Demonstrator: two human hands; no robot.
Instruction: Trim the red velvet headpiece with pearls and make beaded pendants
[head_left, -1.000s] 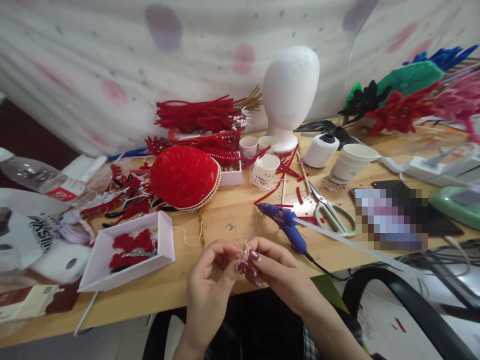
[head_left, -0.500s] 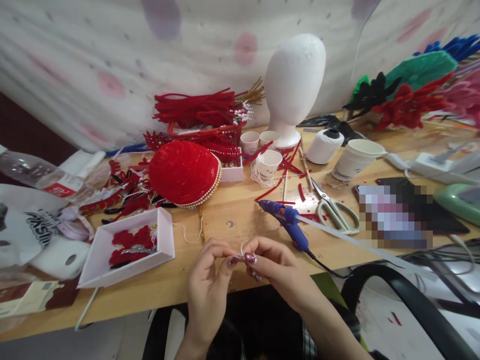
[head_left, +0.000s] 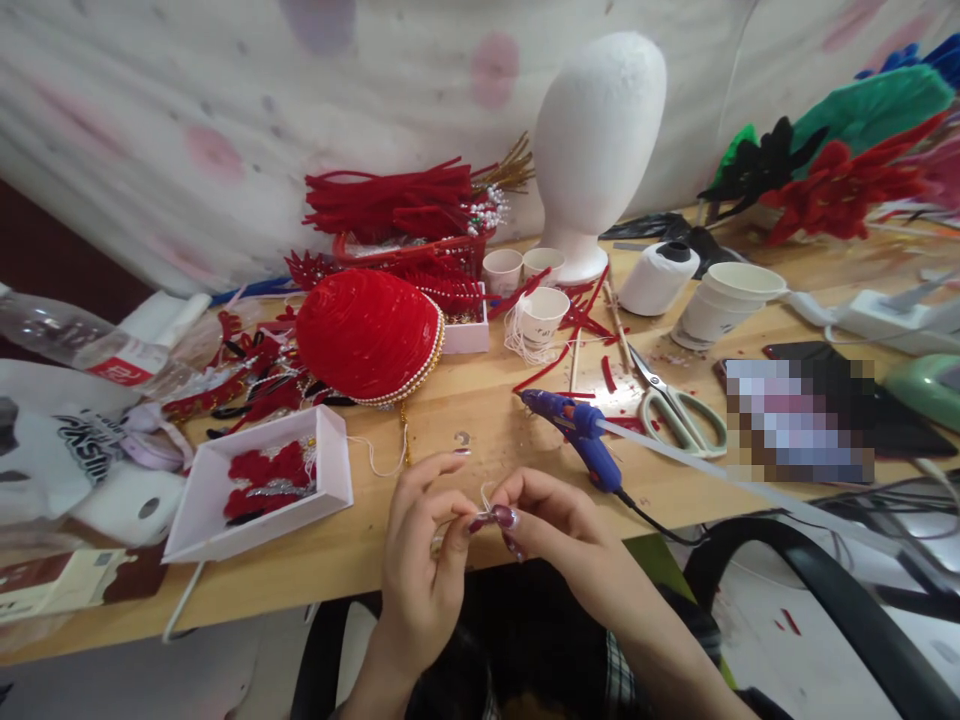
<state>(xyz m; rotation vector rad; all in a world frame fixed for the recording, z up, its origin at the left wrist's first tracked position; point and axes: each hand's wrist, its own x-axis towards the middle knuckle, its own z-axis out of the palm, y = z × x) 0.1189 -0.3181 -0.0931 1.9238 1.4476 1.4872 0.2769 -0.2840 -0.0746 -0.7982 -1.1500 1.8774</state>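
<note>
My left hand (head_left: 431, 545) pinches a thin white thread (head_left: 486, 494) between thumb and index finger, its other fingers raised. My right hand (head_left: 555, 525) pinches the same thread, fingertips almost touching those of the left. Both hands are over the table's front edge. Beyond them sits a red rounded cap (head_left: 367, 335) with a beaded rim. A blue glue gun (head_left: 574, 432) lies right of my hands, beside scissors (head_left: 679, 405). To the left stands a white box (head_left: 334, 460) holding red flower pieces (head_left: 270, 480).
A white foam head (head_left: 600, 140), paper cups (head_left: 544, 315) and a thread spool (head_left: 660, 280) stand at the back. A phone (head_left: 799, 420) lies at the right, a plastic bottle (head_left: 75, 335) at the left. A red basket (head_left: 412, 253) holds red stems.
The view has shifted slightly. The upper fingers of my left hand have lifted and spread, while both hands still pinch at the thread.
</note>
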